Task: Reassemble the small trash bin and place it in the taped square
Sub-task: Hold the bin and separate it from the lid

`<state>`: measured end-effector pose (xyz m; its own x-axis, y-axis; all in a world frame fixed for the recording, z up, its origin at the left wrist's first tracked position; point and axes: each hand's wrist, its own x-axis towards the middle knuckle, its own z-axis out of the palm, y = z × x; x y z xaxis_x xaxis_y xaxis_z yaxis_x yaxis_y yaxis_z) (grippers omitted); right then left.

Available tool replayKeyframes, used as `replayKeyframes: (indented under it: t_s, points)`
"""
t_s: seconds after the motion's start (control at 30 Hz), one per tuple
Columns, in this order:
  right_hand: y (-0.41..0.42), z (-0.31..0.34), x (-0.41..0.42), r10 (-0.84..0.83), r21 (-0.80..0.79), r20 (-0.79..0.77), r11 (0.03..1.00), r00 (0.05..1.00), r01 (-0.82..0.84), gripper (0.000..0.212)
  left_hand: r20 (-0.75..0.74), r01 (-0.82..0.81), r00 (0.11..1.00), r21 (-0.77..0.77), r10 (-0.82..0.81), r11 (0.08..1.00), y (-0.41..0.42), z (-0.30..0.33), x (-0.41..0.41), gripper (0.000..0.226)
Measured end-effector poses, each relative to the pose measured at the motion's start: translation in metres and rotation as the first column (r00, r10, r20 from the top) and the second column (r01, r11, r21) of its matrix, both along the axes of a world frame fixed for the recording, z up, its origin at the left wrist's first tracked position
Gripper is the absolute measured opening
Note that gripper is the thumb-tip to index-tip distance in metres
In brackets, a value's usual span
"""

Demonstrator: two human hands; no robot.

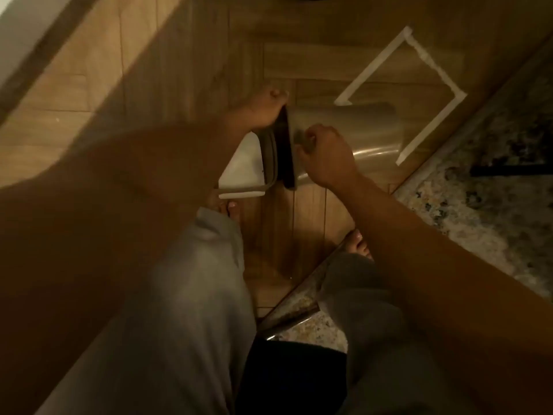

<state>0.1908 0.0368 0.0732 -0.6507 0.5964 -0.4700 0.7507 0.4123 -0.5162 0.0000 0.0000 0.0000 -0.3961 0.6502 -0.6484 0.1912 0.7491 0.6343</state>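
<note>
A small steel trash bin (362,136) lies on its side on the wooden floor, its base end overlapping the white taped square (374,70). My left hand (263,110) grips the dark rim (286,151) at the bin's open end from above. My right hand (324,155) closes on the bin's body just behind that rim. A white inner bucket (244,163) with a grey lip sticks out of the open end toward my feet. The image is dim and blurred, so the fit between bucket and shell is unclear.
A speckled rug (484,187) borders the square on the right, with a dark bar lying on it. My bare feet (357,244) and grey trousers fill the near floor. A white wall edge (9,31) runs along the far left.
</note>
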Motion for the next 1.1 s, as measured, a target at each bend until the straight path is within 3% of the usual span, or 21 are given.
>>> replayKeyframes:
  t_s: [0.17, 0.33, 0.57, 0.8, 1.0, 1.1]
  points:
    - [-0.021, -0.026, 0.004, -0.024, 0.017, 0.063, 1.0, 0.998, 0.023, 0.043, 0.098, -0.074, 0.991, -0.165, 0.091, 0.984, -0.002, -0.019, 0.006, 0.068]
    - [-0.024, -0.041, 0.008, 0.009, 0.114, 0.039, 0.993, 0.999, -0.013, 0.036, 0.113, -0.156, 0.978, -0.151, 0.174, 0.976, 0.005, -0.038, 0.013, 0.058]
    - [-0.031, -0.045, 0.018, -0.016, 0.038, 0.075, 0.999, 0.997, 0.014, 0.02, 0.056, -0.092, 0.993, -0.154, 0.102, 0.984, 0.008, -0.032, 0.021, 0.061]
    - [-0.024, -0.016, 0.043, -0.156, 0.025, 0.058, 0.988, 0.986, 0.154, 0.018, 0.041, 0.078, 0.996, -0.064, -0.076, 0.995, 0.004, 0.006, 0.036, 0.08]
    - [0.018, 0.036, 0.059, -0.313, 0.044, -0.045, 0.948, 0.949, 0.315, 0.013, 0.071, 0.087, 0.993, 0.101, -0.094, 0.991, 0.014, 0.06, 0.05, 0.055]
    - [0.039, 0.059, 0.072, -0.461, 0.005, -0.127, 0.885, 0.878, 0.465, 0.014, 0.037, 0.088, 0.995, 0.174, -0.096, 0.981, 0.01, 0.086, 0.053, 0.048]
